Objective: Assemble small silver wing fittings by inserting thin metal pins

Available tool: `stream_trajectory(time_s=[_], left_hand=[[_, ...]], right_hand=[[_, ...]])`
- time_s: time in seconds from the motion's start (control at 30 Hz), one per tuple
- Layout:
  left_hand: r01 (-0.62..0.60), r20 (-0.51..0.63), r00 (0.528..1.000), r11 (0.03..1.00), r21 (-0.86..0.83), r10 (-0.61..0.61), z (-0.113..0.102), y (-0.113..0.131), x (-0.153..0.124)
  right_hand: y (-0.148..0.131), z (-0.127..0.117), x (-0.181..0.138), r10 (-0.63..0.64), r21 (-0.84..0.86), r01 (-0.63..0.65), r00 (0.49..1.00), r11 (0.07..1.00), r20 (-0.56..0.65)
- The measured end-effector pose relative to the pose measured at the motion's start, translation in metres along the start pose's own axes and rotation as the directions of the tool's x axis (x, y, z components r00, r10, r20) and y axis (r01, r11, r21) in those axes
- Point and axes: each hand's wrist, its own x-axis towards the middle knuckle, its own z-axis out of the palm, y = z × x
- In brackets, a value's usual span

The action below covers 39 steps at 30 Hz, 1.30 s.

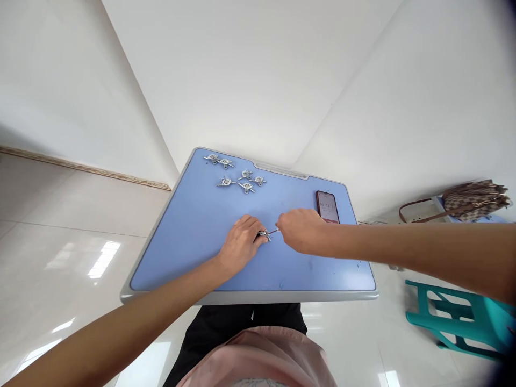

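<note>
1. On the blue desktop, near its middle, sits the small metal part you are handling; it is low at the surface, though whether it touches cannot be told.
2. Your left hand, palm down, is closed on that part: thumb on the near side, fingers on the far side, silver metal showing beyond the fingertips.
3. Your right hand is curled in a fist around a thin tool. Dark, slender shaft points left at the part; handle hidden in your grip. Contact at the tip too small to confirm.
4. Your hands are apart, a narrow gap between them, the shaft spanning it.
5. Far left of the desktop: six similar metal pieces, lying loose. Two sit close together by the back corner; four form a looser cluster nearer you.
6. Phone lies face up at the right, just beyond your right hand, screen lit with a timer-like display. Its near end is partly covered by your arm in this view.
7. Shallow groove along the back edge of the desk.
8. Right of the desk: green stool on the pale, glossy floor; farther back, a brown checked bag by the wall.
</note>
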Motion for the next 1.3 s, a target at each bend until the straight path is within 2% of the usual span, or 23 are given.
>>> stream_trajectory(time_s=[0.07,0.13,0.23,0.3,0.37,0.43,0.57,0.63,0.73,0.8,0.87,0.97,1.07,1.17,1.3], left_hand=[[0.007,0.004,1.0,1.0,-0.005,-0.007,0.0,0.0,0.001],[0.008,0.006,1.0,1.0,-0.018,-0.008,-0.001,-0.001,0.001],[-0.004,0.003,1.0,1.0,-0.028,0.004,0.0,-0.002,0.001],[-0.013,0.0,1.0,1.0,-0.023,0.013,0.001,-0.003,0.001],[-0.01,-0.003,1.0,1.0,-0.017,0.01,0.002,-0.003,0.001],[0.002,0.001,1.0,1.0,-0.013,-0.002,0.001,-0.003,0.002],[0.021,0.009,1.0,1.0,-0.017,-0.021,-0.001,0.0,0.003],[0.023,0.016,1.0,1.0,-0.021,-0.023,-0.001,0.0,0.002],[0.019,0.026,0.999,1.0,-0.015,-0.019,-0.001,-0.001,0.002],[0.014,0.022,1.0,1.0,-0.005,-0.014,0.0,-0.002,0.002],[0.011,0.015,1.0,1.0,0.0,-0.011,0.001,-0.002,0.002],[0.01,0.017,1.0,1.0,-0.002,-0.01,0.001,-0.002,0.002],[0.012,0.026,1.0,1.0,-0.006,-0.012,0.001,-0.002,0.002],[0.017,0.027,0.999,1.0,0.0,-0.017,0.001,-0.002,0.002],[0.01,0.021,1.0,1.0,0.004,-0.01,0.001,-0.002,0.002]], right_hand=[[-0.002,-0.004,-0.002,0.101,0.112,-0.107,0.993,0.988,0.055],[-0.001,-0.005,-0.006,0.095,0.117,-0.1,0.994,0.988,0.053],[0.001,-0.001,-0.01,-0.066,-0.063,0.063,0.997,0.996,-0.042],[0.002,0.002,-0.008,-0.204,-0.261,0.172,0.974,0.95,-0.099],[0.002,0.004,-0.004,-0.26,-0.377,0.2,0.959,0.904,-0.116],[0.001,0.002,-0.001,-0.196,-0.354,0.143,0.973,0.924,-0.12],[0.0,0.0,-0.001,0.037,-0.129,-0.046,0.997,0.991,-0.072],[0.002,0.001,-0.003,0.005,-0.11,-0.016,0.996,0.994,-0.092],[0.003,0.003,-0.004,-0.188,-0.27,0.145,0.972,0.952,-0.141],[0.002,0.002,-0.003,-0.239,-0.362,0.183,0.964,0.914,-0.117],[0.0,-0.001,-0.003,-0.185,-0.367,0.135,0.977,0.92,-0.104],[-0.002,-0.005,-0.004,-0.082,-0.276,0.053,0.992,0.96,-0.097],[-0.003,-0.003,-0.005,-0.151,-0.248,0.116,0.98,0.962,-0.128],[-0.002,0.0,-0.003,-0.242,-0.337,0.188,0.962,0.922,-0.126],[-0.002,0.001,0.0,-0.16,-0.344,0.112,0.98,0.932,-0.116]])
